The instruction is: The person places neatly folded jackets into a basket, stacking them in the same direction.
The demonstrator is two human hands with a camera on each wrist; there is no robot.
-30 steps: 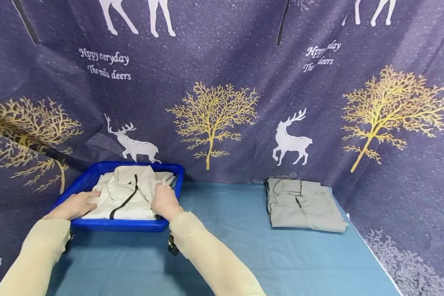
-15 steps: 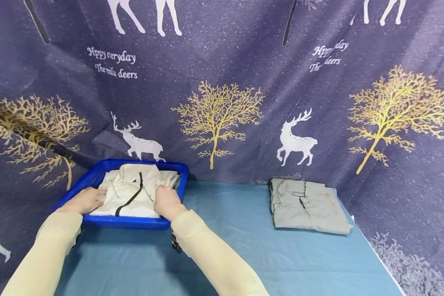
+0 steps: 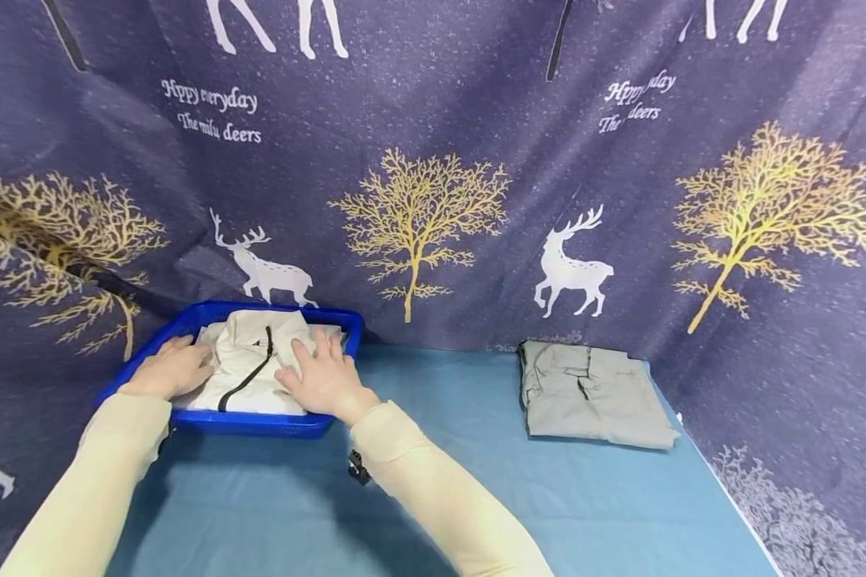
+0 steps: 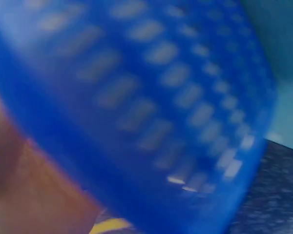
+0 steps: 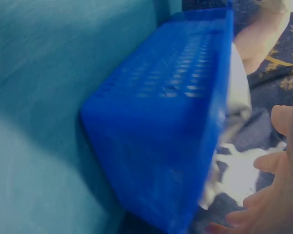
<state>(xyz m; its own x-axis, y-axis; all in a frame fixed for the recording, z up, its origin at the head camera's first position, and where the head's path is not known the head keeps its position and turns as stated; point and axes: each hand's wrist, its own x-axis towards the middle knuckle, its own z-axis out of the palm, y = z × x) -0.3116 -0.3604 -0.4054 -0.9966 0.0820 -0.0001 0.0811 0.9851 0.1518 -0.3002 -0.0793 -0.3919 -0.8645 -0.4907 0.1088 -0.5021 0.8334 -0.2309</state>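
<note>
A folded off-white garment [image 3: 248,365] with a black strip down its front lies in a blue plastic basket [image 3: 252,423], on top of other folded cloth. My left hand [image 3: 171,369] rests at the garment's left side, fingers loosely extended over the basket's rim. Over the garment's right side is my right hand [image 3: 325,378], its fingers spread and holding nothing. The right wrist view shows that hand [image 5: 278,180] apart from the basket's perforated wall [image 5: 151,141]. In the left wrist view, blurred, the basket wall [image 4: 151,107] hides most of my left hand [image 4: 34,190].
A folded grey garment [image 3: 595,401] lies on the table's right side. Blue-green cloth [image 3: 433,465] covers the table. Behind it hangs a dark curtain [image 3: 433,104] printed with deer and trees, close to the basket's back edge.
My right hand has let go of the garment's right edge and spread its fingers. My left hand has shifted slightly inward and up along the garment's left side. The grey garment stays put.
</note>
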